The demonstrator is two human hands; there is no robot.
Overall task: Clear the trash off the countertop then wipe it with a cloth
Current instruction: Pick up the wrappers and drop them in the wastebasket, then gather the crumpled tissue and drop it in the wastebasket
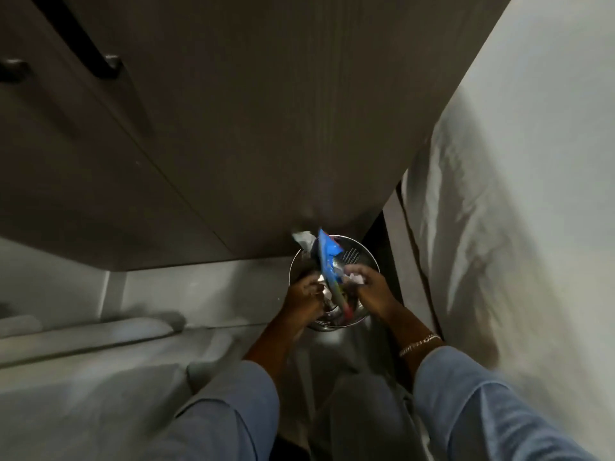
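1. The head camera looked steeply down at a round, shiny metal waste bin [364, 257] standing on the floor at the foot of a dark brown cabinet front [233, 128].
2. Both hands were over the bin's mouth. The left hand [304, 299] was curled around crumpled silvery and white scraps at the bin's left rim; its fingers looked closed on them, though blur hid the exact hold.
3. The right hand [371, 287] pinched a wad of white crumpled paper [356, 279] together with the lower part of a long blue plastic snack wrapper [329, 261].
4. That wrapper was the thing the coming move turned on. Its long axis ran roughly from the far rim, where its blue end stuck up and out above the bin, down toward the near rim, where a reddish end showed low inside. It lay between the two hands, touching the right hand and just beside the left, so the right hand was the nearer.
5. A second pale wrapper [304, 237] poked out over the far-left rim.
6. Judging from this, the trash was at the bin but not yet fully inside; the tall wrapper probably needed pushing down along its length before release.
7. Neither countertop nor cloth was in view, so the wiping step appeared to be outstanding.
8. A thin chain bracelet [419, 342] sat on the right wrist, above a light blue sleeve [482, 404].
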